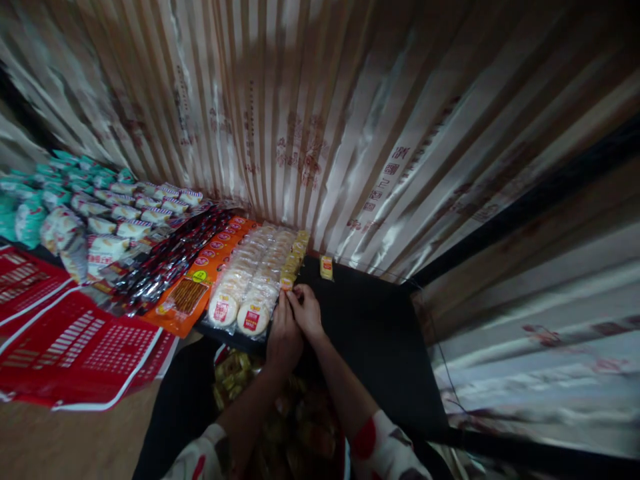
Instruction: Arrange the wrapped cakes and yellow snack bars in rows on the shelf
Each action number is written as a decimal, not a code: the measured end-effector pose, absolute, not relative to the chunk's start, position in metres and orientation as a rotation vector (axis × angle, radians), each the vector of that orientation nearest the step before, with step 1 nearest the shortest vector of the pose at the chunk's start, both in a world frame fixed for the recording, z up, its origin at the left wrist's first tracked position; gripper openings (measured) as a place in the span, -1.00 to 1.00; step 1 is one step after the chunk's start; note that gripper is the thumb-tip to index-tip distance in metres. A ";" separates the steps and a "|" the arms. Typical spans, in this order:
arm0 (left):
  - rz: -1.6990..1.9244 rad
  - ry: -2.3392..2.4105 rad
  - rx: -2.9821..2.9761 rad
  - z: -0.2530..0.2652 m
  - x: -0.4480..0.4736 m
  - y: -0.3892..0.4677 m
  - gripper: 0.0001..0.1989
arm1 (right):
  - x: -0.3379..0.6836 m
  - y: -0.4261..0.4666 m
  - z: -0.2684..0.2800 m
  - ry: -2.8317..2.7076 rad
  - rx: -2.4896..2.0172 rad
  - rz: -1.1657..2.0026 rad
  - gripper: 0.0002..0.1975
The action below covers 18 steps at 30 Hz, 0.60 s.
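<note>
My left hand (285, 337) and my right hand (307, 313) meet at the near end of a row of small yellow snack packets (293, 260). The fingertips of both are closed at the nearest yellow packet, which they partly hide. Left of that row lie two columns of round white crackers (254, 319) in clear wrappers with red labels. One single yellow packet (327, 268) stands apart on the black tabletop (373, 333), beyond my right hand. Below my forearms, an open container on my lap holds many more yellow packets (233, 373).
Further left are an orange bag of stick snacks (185, 297), dark shiny packets (165, 260), white packets (107, 250) and green packets (30, 220). A red printed bag (80, 347) hangs at the front edge. Striped curtains (310, 120) line the back, and a thin cord (445, 360) runs at right.
</note>
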<state>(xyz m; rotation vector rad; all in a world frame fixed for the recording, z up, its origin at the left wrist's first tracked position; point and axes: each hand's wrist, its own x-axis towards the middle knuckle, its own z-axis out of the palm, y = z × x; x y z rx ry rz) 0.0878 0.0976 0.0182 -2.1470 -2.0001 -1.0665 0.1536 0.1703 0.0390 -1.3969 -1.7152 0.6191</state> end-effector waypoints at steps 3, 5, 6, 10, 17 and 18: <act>-1.132 -1.995 -2.171 0.020 0.086 0.095 -0.39 | 0.157 0.158 0.040 -1.557 -1.420 0.667 -0.75; -1.207 -2.065 -2.165 0.020 0.083 0.094 -0.41 | 0.163 0.141 0.044 -1.487 -1.408 0.686 -0.72; -1.244 -2.095 -2.152 0.021 0.082 0.093 -0.42 | 0.167 0.129 0.047 -1.464 -1.400 0.694 -0.71; -1.343 -2.058 -2.174 0.033 0.077 0.083 -0.53 | 0.187 0.068 0.060 -1.466 -1.381 0.738 -0.72; -1.343 -1.811 -2.618 0.040 0.088 0.009 -0.72 | 0.234 -0.025 0.031 -1.964 -1.608 0.880 -0.80; -1.316 -1.830 -2.686 0.034 0.091 -0.005 -0.72 | 0.239 -0.032 0.024 -2.068 -1.682 0.848 -0.81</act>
